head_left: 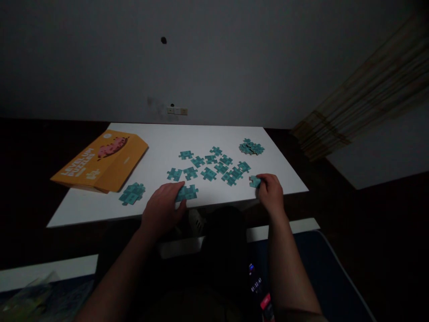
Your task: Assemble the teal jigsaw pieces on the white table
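My left hand (164, 206) is at the front edge of the white table, its thumb and fingers closed on a joined pair of teal puzzle pieces (187, 192). My right hand (271, 192) pinches a single teal puzzle piece (254, 181) near the front right edge. Between and beyond my hands lie several loose teal pieces (208, 174), face pattern up, some touching or overlapping. Left of my left hand rests a small stack of teal pieces (132, 193). A larger heap of pieces (251, 147) sits at the back right.
An orange puzzle box (100, 161) lies on the left of the white table (161, 134). Behind is a wall with sockets (177, 110). A lit phone (258, 286) lies below, near my right forearm. A curtain (362, 89) hangs at the right.
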Available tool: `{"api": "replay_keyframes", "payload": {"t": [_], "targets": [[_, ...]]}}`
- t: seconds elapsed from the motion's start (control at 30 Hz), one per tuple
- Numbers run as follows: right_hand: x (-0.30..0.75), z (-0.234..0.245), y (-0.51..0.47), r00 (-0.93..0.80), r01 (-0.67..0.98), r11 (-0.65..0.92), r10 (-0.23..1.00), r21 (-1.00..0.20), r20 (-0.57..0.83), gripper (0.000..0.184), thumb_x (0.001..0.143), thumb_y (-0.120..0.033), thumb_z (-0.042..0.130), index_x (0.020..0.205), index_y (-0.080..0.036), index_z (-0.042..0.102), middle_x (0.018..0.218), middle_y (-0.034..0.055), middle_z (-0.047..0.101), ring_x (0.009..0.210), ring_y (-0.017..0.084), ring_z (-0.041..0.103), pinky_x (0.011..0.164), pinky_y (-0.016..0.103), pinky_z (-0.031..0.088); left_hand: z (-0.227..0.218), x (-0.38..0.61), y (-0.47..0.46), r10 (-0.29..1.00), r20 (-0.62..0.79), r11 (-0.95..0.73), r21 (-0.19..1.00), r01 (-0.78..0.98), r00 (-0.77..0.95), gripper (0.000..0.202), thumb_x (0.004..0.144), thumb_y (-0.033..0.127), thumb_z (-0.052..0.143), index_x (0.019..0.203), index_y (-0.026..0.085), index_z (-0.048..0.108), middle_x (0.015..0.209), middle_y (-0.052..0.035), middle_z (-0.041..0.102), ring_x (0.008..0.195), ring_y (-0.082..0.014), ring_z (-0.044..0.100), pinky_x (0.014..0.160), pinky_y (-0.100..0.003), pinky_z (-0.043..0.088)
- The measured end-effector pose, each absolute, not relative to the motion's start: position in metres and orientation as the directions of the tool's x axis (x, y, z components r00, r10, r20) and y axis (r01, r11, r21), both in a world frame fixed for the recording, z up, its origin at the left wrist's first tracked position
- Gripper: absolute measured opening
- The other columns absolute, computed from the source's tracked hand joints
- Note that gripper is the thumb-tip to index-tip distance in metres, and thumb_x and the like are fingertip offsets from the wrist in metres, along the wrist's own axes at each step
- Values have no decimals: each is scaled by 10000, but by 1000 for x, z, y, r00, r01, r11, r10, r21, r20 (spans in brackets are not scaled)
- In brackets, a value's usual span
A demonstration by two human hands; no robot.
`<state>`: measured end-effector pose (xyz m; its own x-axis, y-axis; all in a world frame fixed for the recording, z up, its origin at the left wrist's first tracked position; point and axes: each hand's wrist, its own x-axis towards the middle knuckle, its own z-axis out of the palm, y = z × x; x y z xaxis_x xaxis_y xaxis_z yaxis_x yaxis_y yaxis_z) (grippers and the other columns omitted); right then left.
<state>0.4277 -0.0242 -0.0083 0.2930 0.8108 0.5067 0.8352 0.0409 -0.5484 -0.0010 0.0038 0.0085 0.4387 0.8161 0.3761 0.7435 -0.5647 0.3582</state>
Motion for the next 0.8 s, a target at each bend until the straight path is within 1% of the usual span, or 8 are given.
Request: {"api": "replay_keyframes", "payload": {"t": [0.07, 0.13, 0.27, 0.37, 0.43, 0.53, 0.67, 0.8], "targets": [[436, -6, -15, 284, 866, -11, 833, -499, 475, 303, 971, -219, 534, 1097, -170, 806, 1127, 181, 769, 1098, 351, 688, 1033, 565, 549, 8, -1, 4, 822, 371, -556, 356, 751, 432, 500, 1023, 333, 642, 1505, 199, 634, 1396, -177, 770, 1288, -395, 723, 1084, -606, 625], [432, 0, -10, 261, 892, -17, 834, -451, 486, 292, 992, -248, 560, 1112, -163, 812, 1153, 191, 788, 1134, 365, 676, 1071, 590, 515, 8, -1, 4, 824, 374, -552, 362, 751, 426, 506, 1011, 333, 650, 1501, 209, 641, 1397, -173, 773, 1276, -401, 727, 1070, -616, 631], [393, 12, -14, 104, 903, 143, 842, -406, 529, 267, 1052, -300, 605, 1166, -215, 831, 1218, 144, 813, 1187, 349, 657, 1108, 573, 497, 8, 0, 3, 815, 402, -563, 378, 735, 418, 500, 1014, 331, 648, 1503, 228, 642, 1389, -166, 776, 1266, -391, 728, 1060, -619, 634], [355, 14, -24, -65, 904, 251, 881, -346, 470, 270, 1075, -348, 656, 1241, -248, 843, 1330, 117, 810, 1270, 372, 601, 1113, 580, 499, 9, 1, 2, 816, 401, -561, 374, 738, 417, 500, 1001, 309, 664, 1493, 222, 638, 1384, -168, 771, 1274, -383, 723, 1060, -607, 634], [336, 13, -31, -111, 902, 274, 893, -332, 436, 266, 1077, -324, 665, 1257, -259, 849, 1367, 106, 809, 1282, 381, 579, 1096, 581, 508, 10, 1, 1, 818, 389, -561, 373, 739, 424, 480, 990, 288, 674, 1466, 228, 650, 1367, -160, 771, 1262, -376, 723, 1061, -602, 634], [322, 9, -36, -123, 893, 284, 900, -350, 418, 267, 1056, -226, 654, 1227, -270, 854, 1364, 84, 821, 1246, 369, 592, 1050, 560, 521, 12, 0, 0, 811, 374, -576, 373, 727, 450, 416, 1005, 274, 657, 1419, 234, 668, 1356, -150, 770, 1265, -369, 713, 1072, -605, 626], [320, 10, -30, -93, 915, 242, 905, -323, 416, 305, 1008, -137, 634, 1181, -267, 849, 1354, 62, 834, 1220, 380, 608, 1013, 563, 507, 12, -1, -1, 797, 383, -598, 386, 703, 468, 438, 1032, 274, 624, 1462, 193, 641, 1379, -174, 758, 1297, -374, 700, 1078, -607, 621], [307, 17, -11, -64, 898, 251, 886, -360, 459, 274, 1025, -198, 625, 1194, -258, 832, 1317, 76, 842, 1209, 379, 632, 1037, 573, 512, 10, -2, -1, 797, 392, -598, 407, 691, 459, 468, 1027, 264, 628, 1490, 196, 635, 1385, -173, 756, 1311, -369, 702, 1088, -602, 615]]}}
